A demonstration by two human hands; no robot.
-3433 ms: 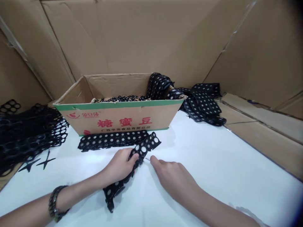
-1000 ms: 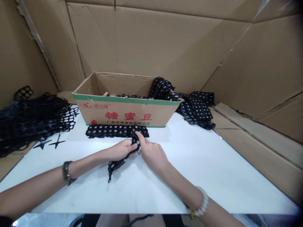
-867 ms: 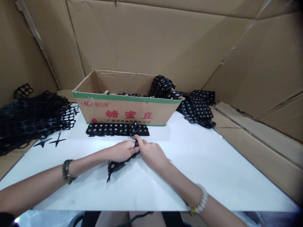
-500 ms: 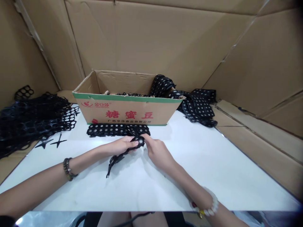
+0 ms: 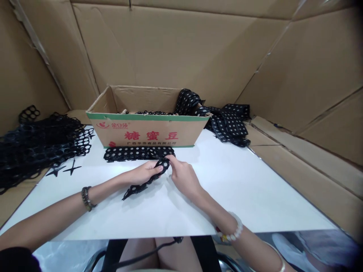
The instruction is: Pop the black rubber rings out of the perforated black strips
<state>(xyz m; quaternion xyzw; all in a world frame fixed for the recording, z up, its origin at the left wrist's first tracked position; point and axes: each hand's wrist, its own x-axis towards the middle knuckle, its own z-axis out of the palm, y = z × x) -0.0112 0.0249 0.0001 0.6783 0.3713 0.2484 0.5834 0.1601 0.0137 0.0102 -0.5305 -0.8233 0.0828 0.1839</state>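
White table (image 5: 255, 196), black strip (image 5: 144, 187) in left hand (image 5: 143, 173), right hand (image 5: 183, 176) touching it

And here it is, the black strip (image 5: 147, 181) showing off its white polka dots at centre, with a matching dotted strip (image 5: 136, 153) lying flat just behind it and a black-and-white spotted heap (image 5: 229, 126) sprawling to the right of the box! That cardboard box (image 5: 147, 136) is flashing a green band along its top edge and bold red characters on tan, while black honeycomb mesh (image 5: 36, 143) is sitting dark on the left beside the white worktop (image 5: 249, 189). A dark beaded bracelet (image 5: 87, 198) and a pale beaded bracelet (image 5: 231, 232) are adding the last touches of colour!
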